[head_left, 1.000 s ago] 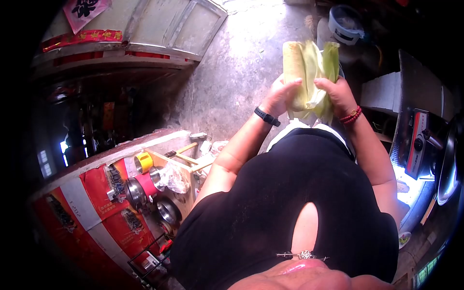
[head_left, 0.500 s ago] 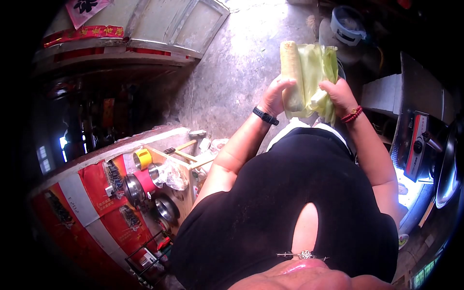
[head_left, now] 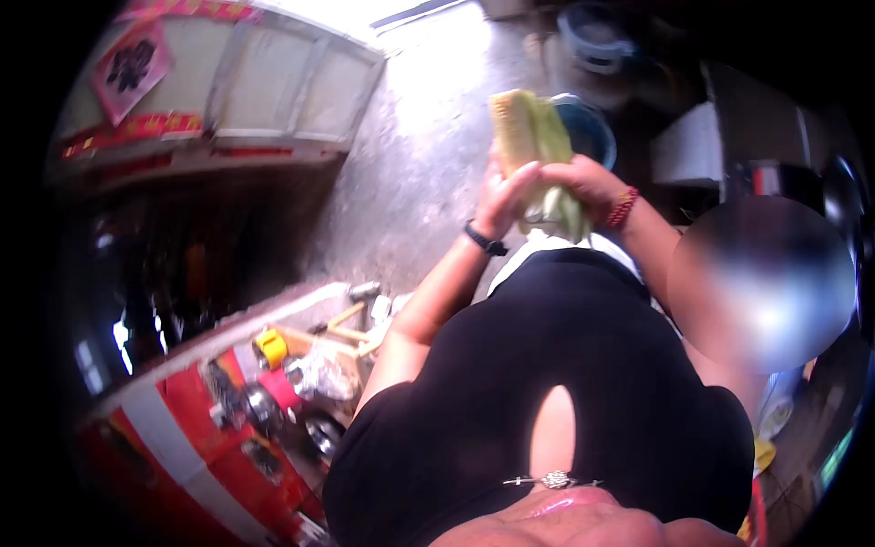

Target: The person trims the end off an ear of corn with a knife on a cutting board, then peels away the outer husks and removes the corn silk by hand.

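Note:
An ear of corn (head_left: 513,128) with pale yellow kernels is held up in front of my body, partly stripped of its leaves. My left hand (head_left: 501,196) is wrapped round its lower left side. Green husk leaves (head_left: 551,135) lie along the corn's right side and hang below. My right hand (head_left: 591,185) is closed on these leaves, its thumb close to my left fingers. Some fingertips are hidden behind the corn and husk.
A blue bucket (head_left: 597,137) stands on the concrete floor (head_left: 401,173) just beyond my right hand. Another tub (head_left: 594,41) is farther back. To the left, a red-covered table (head_left: 196,401) carries a yellow mug (head_left: 271,347) and metal pots. A blurred round patch hides part of the right side.
My right hand has moved in toward my left, folding the spread husk against the corn. The corn now tilts more, and the whole view has shifted.

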Available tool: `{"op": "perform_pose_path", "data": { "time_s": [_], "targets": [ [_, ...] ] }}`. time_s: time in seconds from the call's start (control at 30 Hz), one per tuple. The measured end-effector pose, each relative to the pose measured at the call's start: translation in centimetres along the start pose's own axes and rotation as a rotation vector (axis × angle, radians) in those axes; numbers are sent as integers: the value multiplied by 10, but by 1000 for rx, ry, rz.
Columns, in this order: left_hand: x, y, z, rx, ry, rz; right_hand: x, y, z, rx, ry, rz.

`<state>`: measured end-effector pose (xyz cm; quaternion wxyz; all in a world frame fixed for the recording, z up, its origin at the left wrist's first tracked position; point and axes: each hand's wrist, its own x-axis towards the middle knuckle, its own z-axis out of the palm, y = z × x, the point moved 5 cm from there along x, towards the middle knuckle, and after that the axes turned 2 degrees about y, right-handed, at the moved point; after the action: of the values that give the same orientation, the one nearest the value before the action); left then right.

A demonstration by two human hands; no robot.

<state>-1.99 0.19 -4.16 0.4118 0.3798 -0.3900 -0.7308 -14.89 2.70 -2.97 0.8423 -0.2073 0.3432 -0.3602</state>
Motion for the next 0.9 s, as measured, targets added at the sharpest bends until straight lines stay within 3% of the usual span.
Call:
{"op": "perform_pose_path", "data": {
  "time_s": [0.1,0.17,0.3,0.43,0.57,0.73,0.9],
  "targets": [
    [8,-17,-8,91,-98,-28,-20,-8,3,-114,94,-233],
    [6,-14,18,-63,-189,-25,-39,-13,0,-244,159,-385],
    [4,-44,26,-161,-315,-234,-80,-4,-19,-486,492,-557],
    [-5,-53,48,-132,-524,-459,-136,23,-2,-490,757,-610],
    [-32,-62,75,-178,-563,-641,-175,55,7,-420,926,-623],
    [-65,-83,91,-372,-636,-762,-212,90,18,-335,1087,-655],
    [-78,-85,110,-353,-646,-787,-246,120,17,-260,1254,-745]
  ]
}}
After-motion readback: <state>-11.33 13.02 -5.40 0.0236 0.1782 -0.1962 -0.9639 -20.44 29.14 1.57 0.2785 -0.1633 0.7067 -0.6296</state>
